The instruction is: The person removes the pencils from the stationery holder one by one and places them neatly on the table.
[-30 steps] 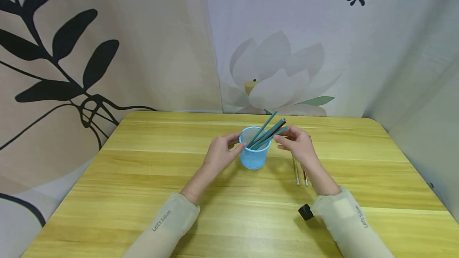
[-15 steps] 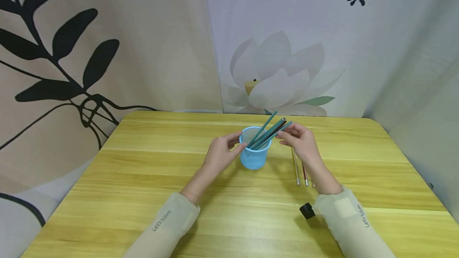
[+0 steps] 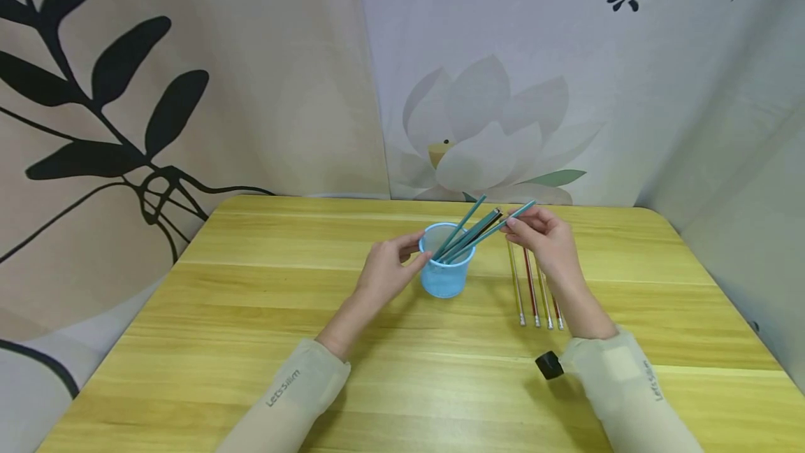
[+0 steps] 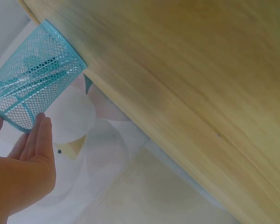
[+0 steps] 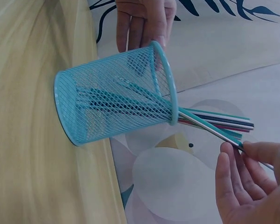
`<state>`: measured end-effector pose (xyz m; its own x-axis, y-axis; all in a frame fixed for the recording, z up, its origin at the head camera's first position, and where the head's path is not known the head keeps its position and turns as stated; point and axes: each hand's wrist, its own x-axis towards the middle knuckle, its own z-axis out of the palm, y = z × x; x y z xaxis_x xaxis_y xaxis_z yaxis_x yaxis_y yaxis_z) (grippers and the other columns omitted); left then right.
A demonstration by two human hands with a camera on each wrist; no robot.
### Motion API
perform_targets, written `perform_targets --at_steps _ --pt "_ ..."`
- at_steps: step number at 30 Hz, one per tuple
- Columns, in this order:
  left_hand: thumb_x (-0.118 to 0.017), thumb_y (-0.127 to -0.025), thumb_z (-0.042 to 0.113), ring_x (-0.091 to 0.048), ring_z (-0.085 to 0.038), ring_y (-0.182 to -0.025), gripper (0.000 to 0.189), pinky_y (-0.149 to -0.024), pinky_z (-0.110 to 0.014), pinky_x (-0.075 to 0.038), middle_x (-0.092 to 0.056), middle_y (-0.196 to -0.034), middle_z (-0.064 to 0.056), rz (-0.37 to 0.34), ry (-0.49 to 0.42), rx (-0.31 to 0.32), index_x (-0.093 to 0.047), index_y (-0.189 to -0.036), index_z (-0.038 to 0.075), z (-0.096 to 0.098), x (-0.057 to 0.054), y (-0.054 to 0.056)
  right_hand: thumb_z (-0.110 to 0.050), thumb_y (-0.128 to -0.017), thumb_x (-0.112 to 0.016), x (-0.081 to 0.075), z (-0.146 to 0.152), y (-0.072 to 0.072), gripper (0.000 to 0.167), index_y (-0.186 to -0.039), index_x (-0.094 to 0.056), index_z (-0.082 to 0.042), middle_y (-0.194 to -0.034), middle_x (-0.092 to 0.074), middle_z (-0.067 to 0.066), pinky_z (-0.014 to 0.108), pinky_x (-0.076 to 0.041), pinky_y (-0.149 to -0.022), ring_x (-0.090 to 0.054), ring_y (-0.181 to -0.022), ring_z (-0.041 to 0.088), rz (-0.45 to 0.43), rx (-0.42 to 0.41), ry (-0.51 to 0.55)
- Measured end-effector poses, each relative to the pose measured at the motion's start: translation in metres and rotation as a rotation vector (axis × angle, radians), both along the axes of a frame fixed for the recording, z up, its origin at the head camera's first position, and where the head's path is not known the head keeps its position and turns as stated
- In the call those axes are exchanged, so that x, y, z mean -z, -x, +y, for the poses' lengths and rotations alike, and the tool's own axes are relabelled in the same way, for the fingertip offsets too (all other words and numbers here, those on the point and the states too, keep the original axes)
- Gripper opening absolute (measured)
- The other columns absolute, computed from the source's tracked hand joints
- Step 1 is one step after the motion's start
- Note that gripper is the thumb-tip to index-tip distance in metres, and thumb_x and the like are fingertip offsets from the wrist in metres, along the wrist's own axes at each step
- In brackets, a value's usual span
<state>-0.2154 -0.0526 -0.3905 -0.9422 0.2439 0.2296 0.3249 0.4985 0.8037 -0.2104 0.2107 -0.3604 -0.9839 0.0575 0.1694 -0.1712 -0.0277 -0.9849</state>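
Observation:
A light blue mesh pen cup (image 3: 445, 279) stands upright on the table. My left hand (image 3: 390, 270) holds it by the rim, thumb on the near side and fingers on the far side. Several teal and dark pencils (image 5: 238, 122) lean out of it to the right. Between thumb and fingertips, my right hand (image 3: 548, 243) pinches one teal pencil (image 5: 207, 128) near its upper end. This pencil's lower part lies inside the cup, seen through the mesh in the right wrist view. The left wrist view shows my left fingers (image 4: 41, 135) against the cup's rim.
Several yellow and red pencils (image 3: 531, 289) lie side by side on the wooden table (image 3: 251, 341), under and beside my right forearm, eraser ends toward me. A black wrist camera (image 3: 549, 365) hangs from my right sleeve. A curtain with a printed lotus (image 3: 497, 124) rises behind the table.
My right hand has moved right and slightly up, drawing the pinched pencil further out of the cup. More of the pencils on the table now show. The left hand and cup have stayed put.

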Motion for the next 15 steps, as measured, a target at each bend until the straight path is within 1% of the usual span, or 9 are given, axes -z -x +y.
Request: perform_targets --at_steps 3,10,15 --pt "-0.07 -0.094 0.021 -0.07 -0.031 -0.112 0.045 -0.096 -0.039 -0.06 -0.071 -0.121 -0.018 -0.002 0.0 0.001 -0.061 -0.134 0.001 0.0 0.0 0.0 -0.007 -0.095 -0.067 -0.003 0.003 -0.001 0.013 -0.104 -0.061 0.001 -0.087 -0.075 -0.009 0.019 -0.063 -0.076 -0.074 -0.08 0.005 0.01 0.004 0.037" --pt "-0.07 -0.094 0.021 -0.07 -0.031 -0.112 0.045 -0.096 -0.039 -0.06 -0.071 -0.121 -0.017 -0.004 0.001 -0.004 -0.061 -0.134 0.002 0.0 0.001 0.0 -0.007 -0.095 -0.066 -0.008 0.009 -0.003 0.004 -0.097 -0.063 -0.006 -0.088 -0.075 -0.008 0.019 -0.063 -0.075 -0.074 -0.08 0.005 0.035 0.021 0.065" --pt "-0.07 -0.094 0.021 -0.07 -0.03 -0.112 0.045 -0.097 -0.04 -0.059 -0.071 -0.121 -0.017 -0.002 0.005 -0.001 -0.061 -0.134 0.002 0.0 0.001 0.0 -0.006 -0.095 -0.066 -0.011 0.014 -0.006 0.004 -0.096 -0.062 -0.007 -0.093 -0.076 -0.008 0.019 -0.063 -0.076 -0.074 -0.08 0.005 0.039 0.03 0.09"
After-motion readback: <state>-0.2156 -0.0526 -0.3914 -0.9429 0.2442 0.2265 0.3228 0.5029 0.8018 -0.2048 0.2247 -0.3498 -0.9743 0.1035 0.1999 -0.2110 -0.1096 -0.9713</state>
